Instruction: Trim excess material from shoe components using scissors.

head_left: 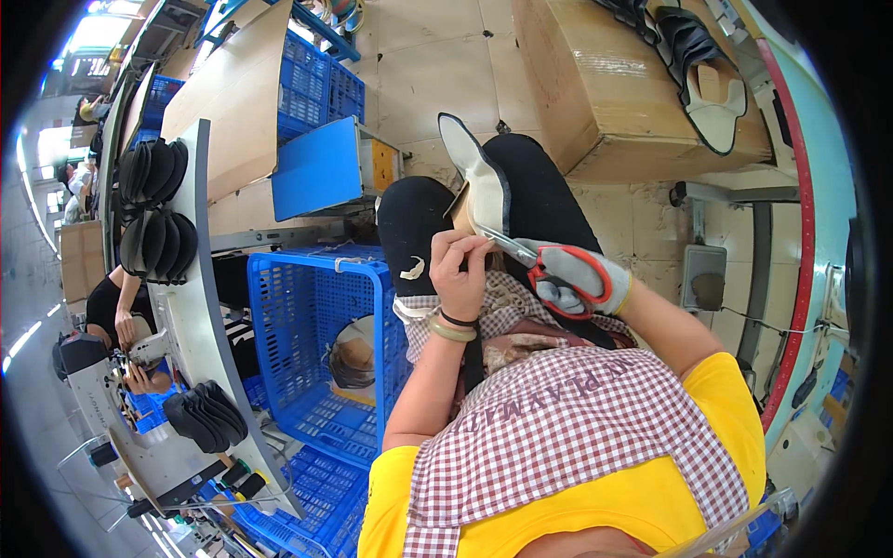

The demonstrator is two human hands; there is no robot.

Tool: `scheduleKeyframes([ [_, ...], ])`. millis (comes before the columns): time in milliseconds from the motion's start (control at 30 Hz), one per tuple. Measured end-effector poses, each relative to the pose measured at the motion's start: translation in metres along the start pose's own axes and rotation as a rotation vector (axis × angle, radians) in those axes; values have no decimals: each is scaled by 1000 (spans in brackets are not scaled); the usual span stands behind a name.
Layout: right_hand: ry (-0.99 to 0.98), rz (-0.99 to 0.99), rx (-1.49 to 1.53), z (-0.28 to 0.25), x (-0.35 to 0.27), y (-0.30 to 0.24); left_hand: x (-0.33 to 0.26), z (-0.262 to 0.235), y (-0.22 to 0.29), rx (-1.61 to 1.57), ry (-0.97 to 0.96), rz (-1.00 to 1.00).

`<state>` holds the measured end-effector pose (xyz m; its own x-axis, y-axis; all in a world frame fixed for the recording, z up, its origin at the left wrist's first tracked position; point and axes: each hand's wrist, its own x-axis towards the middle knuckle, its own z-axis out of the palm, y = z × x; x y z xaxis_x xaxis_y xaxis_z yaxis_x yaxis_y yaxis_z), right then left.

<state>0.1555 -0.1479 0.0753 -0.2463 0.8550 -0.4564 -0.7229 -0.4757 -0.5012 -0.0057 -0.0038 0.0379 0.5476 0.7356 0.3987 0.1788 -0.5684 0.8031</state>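
A shoe upper (484, 191), white inside with a dark edge, lies across my lap between my black-trousered thighs. At its near end, the fingertips of my bare left hand (459, 274) are pinched together on its edge. My right hand (575, 279), in a grey and red work glove, is closed around the red handles of a pair of scissors (510, 245). The metal blades point left and reach the pinched fingertips. Whether the blades are parted is hard to make out. A small pale scrap (413, 270) rests on my left thigh.
Left of my legs stands a blue plastic crate (321, 265) with shoe parts inside. Further left, a workbench (200, 307) carries stacks of black pieces (158, 246); a co-worker's hands (130, 325) are at a sewing machine (88, 372). Ahead right, a cardboard box (642, 102) holds more uppers (712, 93).
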Motion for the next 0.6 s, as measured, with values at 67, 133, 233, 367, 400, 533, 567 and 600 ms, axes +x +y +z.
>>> scheduleKeyframes([
  [67, 111, -44, 67, 6, 2, 15, -6, 4, 0, -80, 49, -174],
  [133, 90, -70, 119, 11, 3, 23, -8, 3, 1, -166, 91, -348],
  [233, 119, -120, 171, 16, 3, 33, -8, -1, 0, -689, -105, -865],
  [367, 197, -144, 189, 24, 1, 40, -6, 1, 1, -842, -169, -864],
  [400, 207, -161, 213, 28, 1, 40, -8, 3, 1, -866, -167, -860],
  [533, 228, -181, 327, 30, 2, 49, -17, 14, 7, -913, -164, -868],
  [567, 235, -188, 329, 29, 2, 50, -19, 16, 10, -908, -169, -864],
  [600, 242, -176, 347, 27, 3, 52, -21, 17, 11, -902, -171, -861],
])
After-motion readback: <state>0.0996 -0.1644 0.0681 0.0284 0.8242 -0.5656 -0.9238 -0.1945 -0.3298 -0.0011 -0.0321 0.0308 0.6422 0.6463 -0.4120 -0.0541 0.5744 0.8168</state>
